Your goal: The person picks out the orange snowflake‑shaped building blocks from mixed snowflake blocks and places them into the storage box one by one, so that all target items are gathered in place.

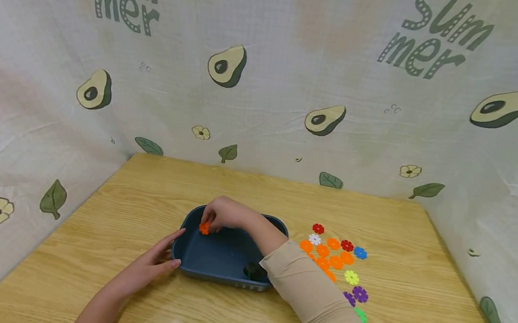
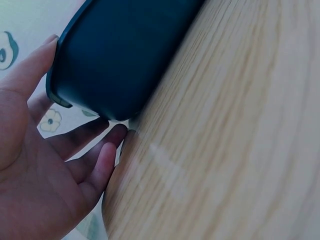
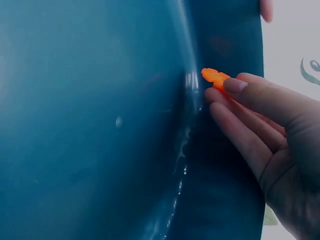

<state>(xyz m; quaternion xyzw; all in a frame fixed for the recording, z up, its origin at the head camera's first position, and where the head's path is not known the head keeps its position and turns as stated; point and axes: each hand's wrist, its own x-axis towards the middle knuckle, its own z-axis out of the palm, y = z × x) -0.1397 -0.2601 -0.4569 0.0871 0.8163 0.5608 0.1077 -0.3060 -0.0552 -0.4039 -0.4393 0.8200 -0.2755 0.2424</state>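
Note:
A dark blue plastic bin (image 1: 216,257) stands on the wooden table. Inside it, at the far left corner, my right hand (image 1: 230,213) pinches an orange notched plastic disc (image 1: 204,228) between thumb and fingers. The right wrist view shows the disc (image 3: 215,76) edge-on, close to the bin wall. My left hand (image 1: 153,266) touches the bin's left side from outside, fingers spread. In the left wrist view its thumb (image 2: 37,67) lies at the rim, and the other fingers are loosely bent beside the bin's lower edge.
Right of the bin lie several loose notched discs: orange (image 1: 336,263), red (image 1: 318,229), white (image 1: 314,239), blue (image 1: 360,252), yellow (image 1: 351,277), purple (image 1: 360,294) and green (image 1: 360,315). Partly below my right forearm is a black object (image 1: 254,271). Printed cloth (image 1: 269,105) surrounds the table.

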